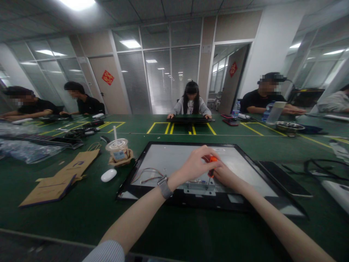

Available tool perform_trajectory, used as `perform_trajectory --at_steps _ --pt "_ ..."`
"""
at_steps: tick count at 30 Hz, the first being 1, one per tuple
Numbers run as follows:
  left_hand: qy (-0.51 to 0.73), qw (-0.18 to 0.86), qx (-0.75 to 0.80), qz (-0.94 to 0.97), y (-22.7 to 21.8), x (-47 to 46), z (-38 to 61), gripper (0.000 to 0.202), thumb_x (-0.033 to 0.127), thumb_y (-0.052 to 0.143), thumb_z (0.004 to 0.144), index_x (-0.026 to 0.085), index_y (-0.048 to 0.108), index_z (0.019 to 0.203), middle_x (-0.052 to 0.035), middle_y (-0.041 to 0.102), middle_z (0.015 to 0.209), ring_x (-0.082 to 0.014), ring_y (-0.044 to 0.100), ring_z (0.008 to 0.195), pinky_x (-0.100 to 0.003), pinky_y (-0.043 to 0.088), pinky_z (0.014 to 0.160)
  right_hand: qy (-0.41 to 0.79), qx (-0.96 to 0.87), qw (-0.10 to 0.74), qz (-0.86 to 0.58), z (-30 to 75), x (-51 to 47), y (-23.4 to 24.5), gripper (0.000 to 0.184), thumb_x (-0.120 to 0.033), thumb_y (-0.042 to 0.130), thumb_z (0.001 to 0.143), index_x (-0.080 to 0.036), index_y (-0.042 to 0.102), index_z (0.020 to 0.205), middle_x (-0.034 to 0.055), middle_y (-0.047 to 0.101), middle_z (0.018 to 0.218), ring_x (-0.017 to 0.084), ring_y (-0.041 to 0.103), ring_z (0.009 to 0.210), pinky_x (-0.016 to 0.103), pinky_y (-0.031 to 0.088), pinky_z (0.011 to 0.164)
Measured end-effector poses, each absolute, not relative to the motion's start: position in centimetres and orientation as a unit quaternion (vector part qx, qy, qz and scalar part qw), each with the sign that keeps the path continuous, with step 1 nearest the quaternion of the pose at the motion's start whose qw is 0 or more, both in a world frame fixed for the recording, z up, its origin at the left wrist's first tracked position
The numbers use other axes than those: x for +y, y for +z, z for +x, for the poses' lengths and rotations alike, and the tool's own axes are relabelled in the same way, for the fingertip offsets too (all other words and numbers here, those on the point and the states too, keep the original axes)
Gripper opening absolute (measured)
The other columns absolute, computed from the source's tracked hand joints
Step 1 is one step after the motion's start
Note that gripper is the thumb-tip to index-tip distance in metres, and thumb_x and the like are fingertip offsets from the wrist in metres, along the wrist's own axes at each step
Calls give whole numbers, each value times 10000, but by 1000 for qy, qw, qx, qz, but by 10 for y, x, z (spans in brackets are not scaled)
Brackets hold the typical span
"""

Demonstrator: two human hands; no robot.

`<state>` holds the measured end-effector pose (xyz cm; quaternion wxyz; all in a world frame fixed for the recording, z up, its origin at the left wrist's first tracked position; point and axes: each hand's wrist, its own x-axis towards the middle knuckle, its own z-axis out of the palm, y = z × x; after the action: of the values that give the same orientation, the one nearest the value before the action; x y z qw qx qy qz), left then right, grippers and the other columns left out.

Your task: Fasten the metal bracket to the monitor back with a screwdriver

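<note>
A flat display panel point(160, 154) with a grey back and a black border lies on the green table. An orange-handled screwdriver point(212, 166) stands nearly upright over a metal bracket point(188, 190) near the panel's front edge. Its shaft runs down to the bracket; the tip is too small to make out. My left hand point(195, 160), with a watch on its wrist, curls its fingers around the top of the handle. From the other side, my right hand point(224, 173) closes on the handle lower down, its fingertips partly hidden. Thin cables point(148, 174) lie on the panel's left part.
Left of the panel are an iced drink cup point(117, 150), a white mouse point(108, 175) and a paper bag point(68, 171). A dark flat slab point(283, 178) and black cables point(313, 167) lie right. Across the table a person point(191, 102) holds a dark panel; other people sit nearby.
</note>
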<state>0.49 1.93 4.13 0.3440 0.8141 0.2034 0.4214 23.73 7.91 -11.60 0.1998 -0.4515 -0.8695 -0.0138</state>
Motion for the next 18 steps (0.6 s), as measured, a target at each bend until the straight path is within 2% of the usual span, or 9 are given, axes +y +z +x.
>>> perform_trajectory --at_steps 4,7,11,14,18 --pt "413 325 209 824 42 20 5 277 447 684 887 183 764 866 -17 549 826 -146 568 798 -296 515 788 -3 -849 185 -496 234 76 -114 395 -174 393 950 -182 664 1238 158 623 1373 318 540 1282 575 385 1109" --pt "407 331 222 822 41 20 5 268 425 653 911 187 774 930 -29 561 867 -154 579 819 -303 519 803 -6 -852 183 -490 232 75 -111 392 -177 380 950 -179 674 1209 167 623 1367 326 523 1302 597 381 1102" --pt "400 344 199 826 42 17 3 301 325 499 994 194 760 1065 -71 599 1005 -185 600 969 -327 519 886 -29 -864 197 -462 234 74 -108 421 -173 392 936 -206 635 1278 139 625 1367 302 499 1336 585 364 1123" --pt "401 343 175 831 44 16 2 314 254 464 993 191 756 1090 -98 610 1120 -207 592 1082 -336 515 929 -34 -866 201 -457 234 74 -107 416 -180 388 945 -207 631 1281 137 637 1347 298 499 1340 573 374 1123" --pt "399 334 200 830 46 16 3 279 240 502 976 188 760 1070 -76 657 995 -185 610 961 -330 523 896 -25 -869 200 -452 234 74 -107 402 -190 375 956 -216 650 1247 132 630 1363 298 473 1365 581 377 1122"
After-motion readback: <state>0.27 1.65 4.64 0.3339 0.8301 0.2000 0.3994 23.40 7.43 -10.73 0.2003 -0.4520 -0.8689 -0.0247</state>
